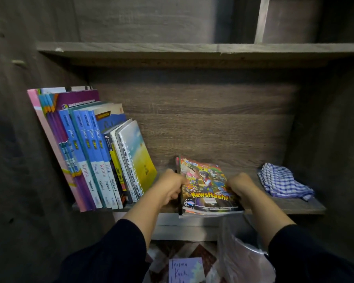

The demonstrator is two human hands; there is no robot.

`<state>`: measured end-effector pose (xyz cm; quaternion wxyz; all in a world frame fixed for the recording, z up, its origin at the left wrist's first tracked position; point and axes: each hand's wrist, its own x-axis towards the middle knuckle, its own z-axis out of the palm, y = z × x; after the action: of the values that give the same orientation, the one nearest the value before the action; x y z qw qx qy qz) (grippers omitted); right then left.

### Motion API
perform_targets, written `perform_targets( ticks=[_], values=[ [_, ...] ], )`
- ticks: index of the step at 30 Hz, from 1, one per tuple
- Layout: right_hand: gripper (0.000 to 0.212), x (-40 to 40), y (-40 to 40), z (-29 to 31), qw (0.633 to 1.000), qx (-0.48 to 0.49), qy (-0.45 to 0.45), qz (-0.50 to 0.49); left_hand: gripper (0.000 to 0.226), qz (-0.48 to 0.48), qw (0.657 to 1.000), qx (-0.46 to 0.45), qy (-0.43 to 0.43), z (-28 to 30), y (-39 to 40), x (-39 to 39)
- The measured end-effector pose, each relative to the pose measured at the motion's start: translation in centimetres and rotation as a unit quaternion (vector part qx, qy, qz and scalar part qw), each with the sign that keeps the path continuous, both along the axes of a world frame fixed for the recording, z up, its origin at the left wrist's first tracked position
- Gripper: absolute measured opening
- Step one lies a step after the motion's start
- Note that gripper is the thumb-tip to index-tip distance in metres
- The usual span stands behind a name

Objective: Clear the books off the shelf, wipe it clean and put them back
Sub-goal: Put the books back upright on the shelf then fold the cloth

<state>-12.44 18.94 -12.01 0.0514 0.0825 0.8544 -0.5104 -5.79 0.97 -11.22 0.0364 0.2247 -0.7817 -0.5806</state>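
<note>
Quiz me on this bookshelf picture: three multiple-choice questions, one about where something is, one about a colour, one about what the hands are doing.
1. Where does the checked cloth lie?
A. on the shelf's right end
B. on top of the leaning books
C. on the floor

2. What colour is the word "Newsflash!" on the comic?
A. white
B. yellow
C. green

3. What are the hands doing?
A. both hang free
B. one wipes with the cloth
C. both hold the comic stack

Answers:
1 A, it sits on the shelf board, right of the comic.
2 B, yellow letters.
3 C, the left hand and right hand grip its two sides.
</note>
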Motion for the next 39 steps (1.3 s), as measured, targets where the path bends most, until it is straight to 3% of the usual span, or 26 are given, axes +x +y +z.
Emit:
perform_targets(
  ticks=[5,12,15,17,20,24,35,39],
  values=[
    [0.013,-0.2,0.5,-0.2,0.999,-0.045,-0.023,0.015,0.019,-0.041,0.998,0.0,-0.039,0.7,0.1,1.7],
    [0.029,0.5,0.7,0.4,0.986,-0.151,-0.051,0.05,0.024,0.046,0.99,-0.048,0.125,3.0,0.2,2.5],
    [0.028,0.5,0.3,-0.1,0.988,-0.136,-0.048,0.061,0.019,0.103,0.976,-0.075,0.176,3.5,-0.8,2.9],
    [0.022,0.3,0.3,-0.4,0.988,-0.131,-0.05,0.066,0.015,0.15,0.957,-0.149,0.199,4.1,-1.7,3.5],
    [0.022,-0.1,0.4,-0.6,0.991,-0.105,-0.048,0.07,0.025,0.23,0.916,-0.262,0.2,4.1,-3.0,4.7],
    [0.02,-0.5,0.2,-0.9,0.995,-0.07,-0.043,0.061,0.026,0.253,0.893,-0.336,0.161,1.2,-2.8,5.2],
    [0.013,-0.8,0.1,-1.2,0.996,-0.054,-0.038,0.06,0.063,0.255,0.886,-0.348,0.172,-1.5,-1.4,5.3],
    [0.007,-0.7,0.4,-1.0,0.994,-0.071,-0.042,0.068,0.066,0.252,0.881,-0.35,0.193,-2.5,-1.5,5.6]
  ],
)
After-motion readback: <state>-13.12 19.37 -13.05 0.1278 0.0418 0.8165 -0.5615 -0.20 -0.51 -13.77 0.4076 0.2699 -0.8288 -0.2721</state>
